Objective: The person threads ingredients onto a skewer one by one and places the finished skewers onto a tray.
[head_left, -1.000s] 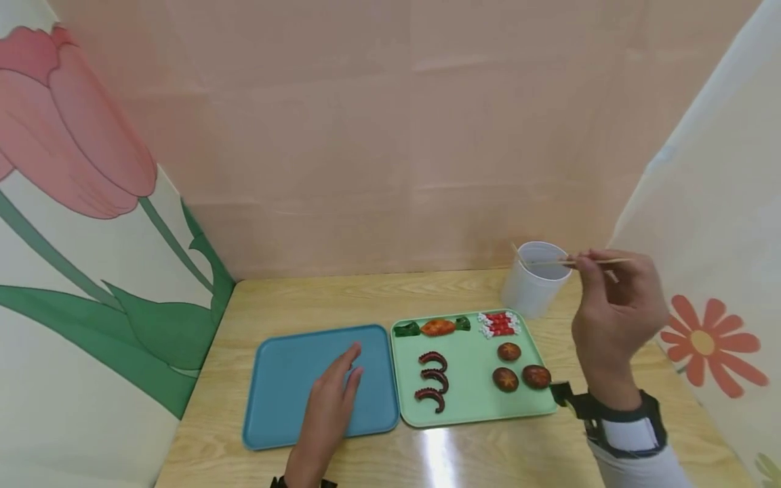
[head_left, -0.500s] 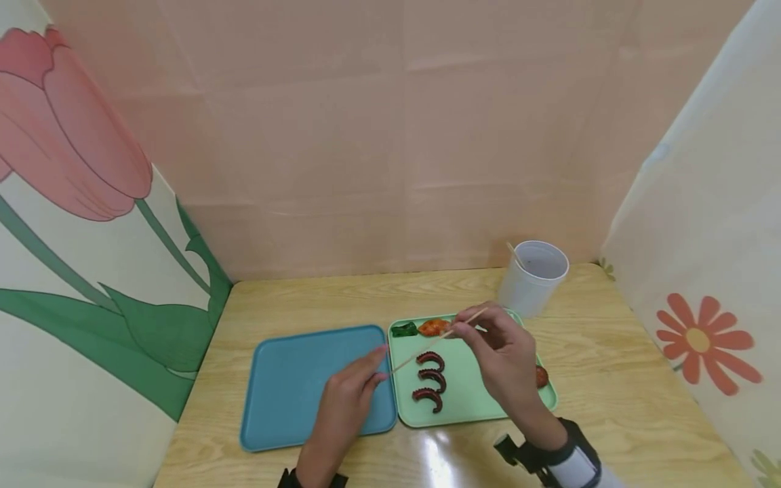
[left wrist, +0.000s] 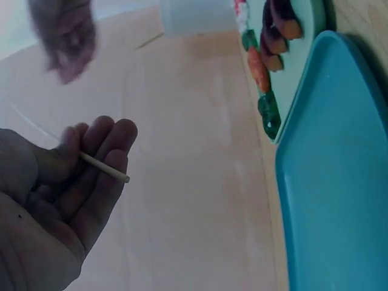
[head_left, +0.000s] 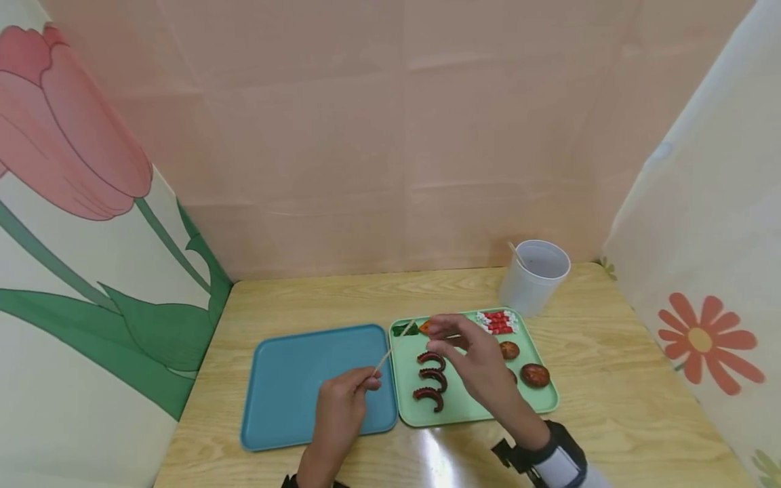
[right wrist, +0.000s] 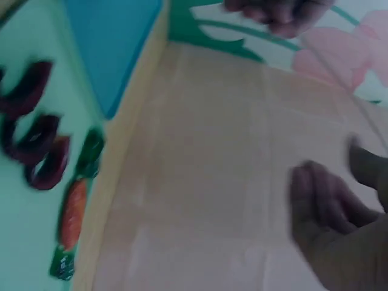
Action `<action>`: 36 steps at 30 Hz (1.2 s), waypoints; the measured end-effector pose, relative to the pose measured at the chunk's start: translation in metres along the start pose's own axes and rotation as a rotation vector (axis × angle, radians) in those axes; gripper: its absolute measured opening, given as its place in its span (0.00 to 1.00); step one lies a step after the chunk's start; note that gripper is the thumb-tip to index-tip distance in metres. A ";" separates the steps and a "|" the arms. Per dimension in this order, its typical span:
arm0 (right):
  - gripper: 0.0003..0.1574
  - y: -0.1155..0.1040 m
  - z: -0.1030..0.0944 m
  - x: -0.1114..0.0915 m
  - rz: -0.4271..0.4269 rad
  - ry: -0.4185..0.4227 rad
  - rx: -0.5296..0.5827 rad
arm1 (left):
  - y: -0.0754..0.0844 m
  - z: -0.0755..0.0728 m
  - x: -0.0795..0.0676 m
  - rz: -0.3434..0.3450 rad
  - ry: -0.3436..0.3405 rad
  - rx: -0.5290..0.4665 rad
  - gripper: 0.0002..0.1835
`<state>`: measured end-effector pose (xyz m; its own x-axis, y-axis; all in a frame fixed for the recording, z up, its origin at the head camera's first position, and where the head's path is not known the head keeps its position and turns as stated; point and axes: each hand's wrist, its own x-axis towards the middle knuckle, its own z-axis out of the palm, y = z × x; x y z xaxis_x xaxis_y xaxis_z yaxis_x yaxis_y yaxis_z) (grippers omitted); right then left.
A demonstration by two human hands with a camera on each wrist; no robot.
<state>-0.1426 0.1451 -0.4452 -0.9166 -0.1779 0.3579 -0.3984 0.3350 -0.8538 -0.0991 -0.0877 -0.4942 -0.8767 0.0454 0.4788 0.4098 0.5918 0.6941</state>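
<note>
The left hand (head_left: 342, 404) pinches a thin wooden stick (head_left: 393, 348); the right hand (head_left: 478, 359), thumb and fingers apart, hangs over the green tray (head_left: 462, 405)

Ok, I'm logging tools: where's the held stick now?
In the head view, the held stick is pinched in the left hand, slanting up across the left edge of the green tray, left of the right hand.

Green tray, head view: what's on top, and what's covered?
Three dark curved pieces, red-white pieces, brown pieces and a green-ended orange piece. The right hand covers the orange piece's right end and part of one brown piece.
</note>
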 end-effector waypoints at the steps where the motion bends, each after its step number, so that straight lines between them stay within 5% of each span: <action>1: 0.16 0.007 0.002 -0.001 0.033 -0.049 -0.124 | -0.001 0.000 -0.001 -0.057 0.008 -0.044 0.07; 5: 0.13 0.041 0.018 -0.010 0.048 -0.222 -0.543 | -0.004 -0.001 -0.002 -0.252 0.052 -0.225 0.07; 9: 0.15 0.075 0.036 -0.022 0.042 -0.277 -0.703 | -0.005 0.000 -0.002 -0.332 0.084 -0.286 0.08; 16: 0.16 0.109 0.053 -0.039 -0.034 -0.277 -0.753 | -0.004 0.001 -0.002 -0.372 0.081 -0.287 0.07; 26: 0.14 0.114 0.062 -0.043 -0.185 -0.301 -0.895 | -0.005 0.003 0.000 -0.407 0.077 -0.301 0.07; 31: 0.14 0.102 0.057 -0.037 -0.152 -0.264 -0.857 | -0.007 0.003 0.000 -0.432 0.042 -0.278 0.08; 36: 0.17 0.079 0.043 -0.017 -0.015 -0.228 -0.650 | -0.010 0.003 0.000 -0.432 0.017 -0.253 0.08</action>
<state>-0.1568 0.1354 -0.5351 -0.9095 -0.3534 0.2187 -0.4148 0.8054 -0.4234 -0.1042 -0.0918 -0.5027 -0.9765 -0.1751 0.1258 0.0599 0.3398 0.9386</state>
